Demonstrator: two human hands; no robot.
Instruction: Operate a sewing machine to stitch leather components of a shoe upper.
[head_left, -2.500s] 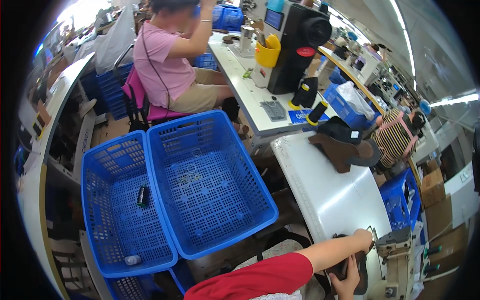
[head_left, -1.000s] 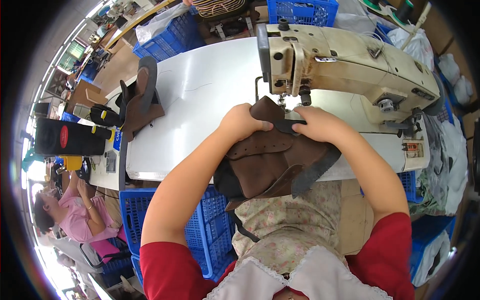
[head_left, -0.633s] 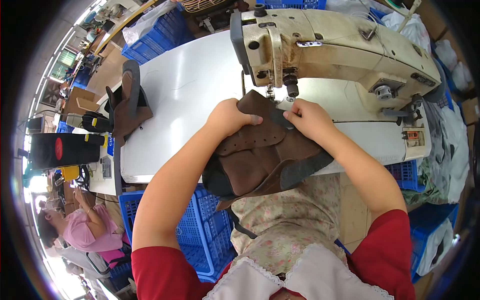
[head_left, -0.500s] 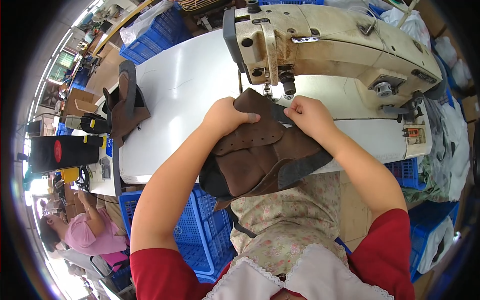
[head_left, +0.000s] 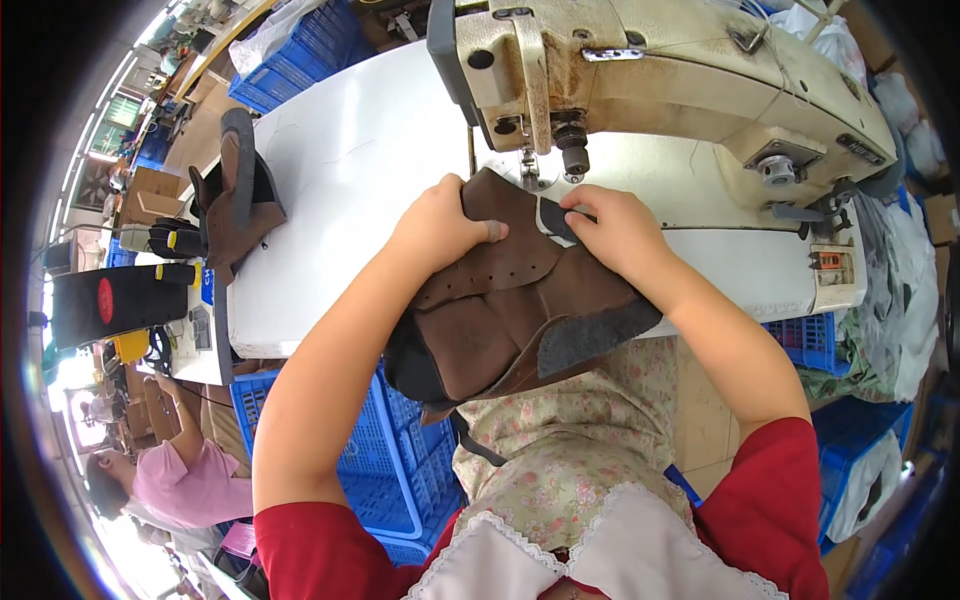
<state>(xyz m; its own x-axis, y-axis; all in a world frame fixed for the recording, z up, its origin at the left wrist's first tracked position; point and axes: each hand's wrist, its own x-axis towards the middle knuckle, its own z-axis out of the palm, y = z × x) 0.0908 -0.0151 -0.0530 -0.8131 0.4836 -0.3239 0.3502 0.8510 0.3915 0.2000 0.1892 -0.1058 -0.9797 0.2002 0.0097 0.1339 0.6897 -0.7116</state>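
- Far left, we're seeing a co-worker in a pink shirt [head_left: 190,475], and above them a black machine [head_left: 125,303] with a red oval is sitting next to a yellow holder [head_left: 131,347].
- Next over, a folded brown piece [head_left: 238,205] with dark trim is resting on the left end of our white counter [head_left: 345,150].
- Below the counter's front edge, a blue basket [head_left: 400,470] is peeking out.
- Our left hand [head_left: 440,228] is gripping the brown leather piece [head_left: 490,335] by its upper left edge, thumb on top, other fingers mostly hidden.
- That piece is lying mid-view at the counter's front, its lower part hanging over our flowery apron [head_left: 575,440]. The needle [head_left: 530,165] is sitting just beyond it; we're not managing to tell if they're touching.
- Our right hand [head_left: 618,238] is pinching the piece's upper right edge between thumb and forefinger.
- A cream sewing machine [head_left: 670,85] is stretching off rightward, and clear plastic bags [head_left: 895,320] are hanging around past it.
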